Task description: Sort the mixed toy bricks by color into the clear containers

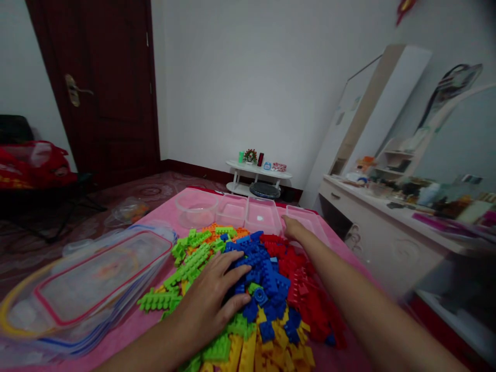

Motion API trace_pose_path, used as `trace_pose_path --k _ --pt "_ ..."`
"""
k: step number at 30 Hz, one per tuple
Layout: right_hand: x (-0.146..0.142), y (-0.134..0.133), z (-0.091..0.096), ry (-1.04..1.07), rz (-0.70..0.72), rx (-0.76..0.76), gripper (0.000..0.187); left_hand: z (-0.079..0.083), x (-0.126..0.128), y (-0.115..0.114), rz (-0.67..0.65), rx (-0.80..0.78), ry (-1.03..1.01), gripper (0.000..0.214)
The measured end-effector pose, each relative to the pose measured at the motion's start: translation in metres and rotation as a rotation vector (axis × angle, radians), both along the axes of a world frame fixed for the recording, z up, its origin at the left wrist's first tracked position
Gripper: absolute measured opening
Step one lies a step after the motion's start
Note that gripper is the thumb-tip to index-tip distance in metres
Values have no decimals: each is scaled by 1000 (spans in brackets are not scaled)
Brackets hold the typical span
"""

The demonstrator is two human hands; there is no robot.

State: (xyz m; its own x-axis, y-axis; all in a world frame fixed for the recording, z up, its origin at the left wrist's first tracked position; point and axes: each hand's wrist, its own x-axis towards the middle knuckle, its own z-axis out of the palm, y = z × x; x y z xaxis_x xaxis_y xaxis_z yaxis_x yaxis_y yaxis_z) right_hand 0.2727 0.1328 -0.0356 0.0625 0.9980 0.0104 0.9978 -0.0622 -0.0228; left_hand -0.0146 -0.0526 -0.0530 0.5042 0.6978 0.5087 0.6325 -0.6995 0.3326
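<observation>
A heap of plastic building bricks [267,279] in green, blue, red, yellow and orange lies on a pink cloth [155,325]. My left hand [209,299] rests flat on the heap, fingers spread over green and blue bricks. My right hand [292,227] reaches across the red bricks to the far side, beside a clear rectangular container [306,219]; its fingers are mostly hidden. Two more clear rectangular containers [248,212] and a round clear bowl [197,206] stand in a row behind the heap.
A stack of clear lids with coloured rims [85,284] lies at the left. A white dresser [387,222] crowded with items stands at the right. A small white table [258,173], a dark red door [104,88] and a red bag [31,165] are further back.
</observation>
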Motion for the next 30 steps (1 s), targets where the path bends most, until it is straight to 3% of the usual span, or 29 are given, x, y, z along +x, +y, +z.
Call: trace_pose_path --k 6,11,18,24,30 --pt "-1 -1 -4 -25 89 -18 67 0 1 1 -33 -26 1 43" --pt "-1 -2 -3 -48 127 -114 31 -1 1 2 -31 -29 3 43" --pt "-2 0 0 -120 7 -173 33 -1 1 1 -35 -16 2 43" --pt "-5 -8 8 -146 9 -203 33 -4 1 3 -33 -11 -14 43" --pt "-18 -10 23 -178 -24 -185 48 -3 1 2 -41 -23 -27 43"
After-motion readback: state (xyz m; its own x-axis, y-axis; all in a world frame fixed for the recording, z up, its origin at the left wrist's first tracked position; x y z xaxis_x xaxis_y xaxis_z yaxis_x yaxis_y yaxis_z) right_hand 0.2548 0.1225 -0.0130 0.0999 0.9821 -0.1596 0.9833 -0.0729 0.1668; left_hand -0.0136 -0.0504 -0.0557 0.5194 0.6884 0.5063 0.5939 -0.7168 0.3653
